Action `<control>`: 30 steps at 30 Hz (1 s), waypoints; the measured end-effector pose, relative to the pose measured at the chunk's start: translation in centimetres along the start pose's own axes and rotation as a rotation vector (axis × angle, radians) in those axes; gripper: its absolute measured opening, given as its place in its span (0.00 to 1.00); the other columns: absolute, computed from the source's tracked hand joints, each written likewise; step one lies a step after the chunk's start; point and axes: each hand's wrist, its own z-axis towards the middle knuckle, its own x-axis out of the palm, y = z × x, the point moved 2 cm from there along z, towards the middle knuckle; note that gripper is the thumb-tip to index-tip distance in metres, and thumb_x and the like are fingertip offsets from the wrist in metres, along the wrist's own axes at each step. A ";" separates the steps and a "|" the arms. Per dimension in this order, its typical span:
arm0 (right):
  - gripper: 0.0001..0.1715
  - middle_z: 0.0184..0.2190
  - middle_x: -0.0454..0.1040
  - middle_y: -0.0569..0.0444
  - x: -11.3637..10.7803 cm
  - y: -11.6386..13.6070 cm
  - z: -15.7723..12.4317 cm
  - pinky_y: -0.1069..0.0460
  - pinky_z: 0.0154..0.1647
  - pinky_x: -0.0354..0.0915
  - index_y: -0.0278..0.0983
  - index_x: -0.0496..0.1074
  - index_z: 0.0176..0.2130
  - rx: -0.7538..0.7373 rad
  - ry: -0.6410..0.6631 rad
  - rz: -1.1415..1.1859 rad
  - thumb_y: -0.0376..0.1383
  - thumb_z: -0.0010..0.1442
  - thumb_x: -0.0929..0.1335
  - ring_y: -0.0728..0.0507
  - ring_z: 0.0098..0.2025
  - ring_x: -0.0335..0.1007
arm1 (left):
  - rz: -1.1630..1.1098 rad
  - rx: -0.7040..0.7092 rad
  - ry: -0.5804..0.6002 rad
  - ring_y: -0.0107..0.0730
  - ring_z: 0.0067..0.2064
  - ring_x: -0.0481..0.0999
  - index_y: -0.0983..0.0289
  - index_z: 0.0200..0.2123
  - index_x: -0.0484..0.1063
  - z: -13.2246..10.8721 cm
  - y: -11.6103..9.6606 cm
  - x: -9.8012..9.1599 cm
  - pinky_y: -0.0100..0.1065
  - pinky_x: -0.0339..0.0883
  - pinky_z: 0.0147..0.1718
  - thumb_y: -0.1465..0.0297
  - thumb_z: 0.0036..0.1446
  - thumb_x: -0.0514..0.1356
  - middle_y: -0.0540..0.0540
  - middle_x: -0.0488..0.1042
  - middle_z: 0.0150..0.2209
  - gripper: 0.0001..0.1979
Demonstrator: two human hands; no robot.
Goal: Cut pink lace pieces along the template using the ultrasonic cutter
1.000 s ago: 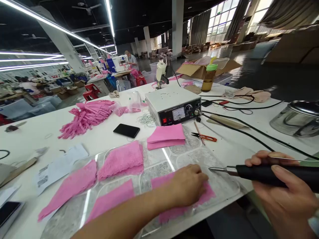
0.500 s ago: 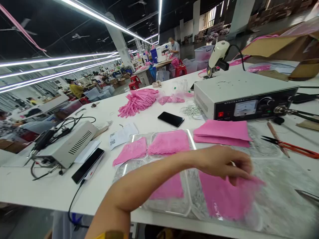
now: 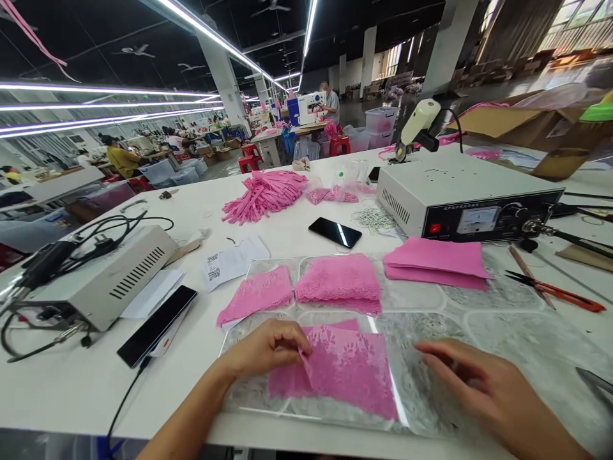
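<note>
My left hand (image 3: pixel 268 348) pinches the left edge of a pink lace piece (image 3: pixel 349 370) that lies on a clear plastic sheet (image 3: pixel 431 332) at the table's front edge. My right hand (image 3: pixel 483 383) rests just right of that lace on the sheet, fingers stretched out and apart, holding nothing. Two more pink lace pieces (image 3: pixel 258 294) (image 3: pixel 340 281) lie behind on the sheet, and a folded stack of pink fabric (image 3: pixel 435 262) sits further right.
A white control box with a meter (image 3: pixel 460 191) stands at the back right, red-handled snips (image 3: pixel 555 291) before it. A black phone (image 3: pixel 335 231), a heap of pink strips (image 3: pixel 263 195), a grey box with cables (image 3: pixel 100 275) and another phone (image 3: pixel 156 326) lie left. People work at distant tables.
My left hand has drawn the pink lace piece leftward to the front centre. My right hand no longer holds the black tool and now lies open on the sheet. The view has swung left.
</note>
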 end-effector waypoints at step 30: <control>0.14 0.36 0.77 0.53 4.6 4.0 4.2 0.56 0.30 0.74 0.44 0.71 0.47 -0.679 0.252 -0.188 0.34 0.61 0.66 0.45 0.33 0.77 | 0.635 0.225 -0.233 0.32 0.42 0.74 0.63 0.36 0.73 -6.1 1.2 1.8 0.31 0.68 0.42 0.80 0.59 0.51 0.57 0.73 0.45 0.12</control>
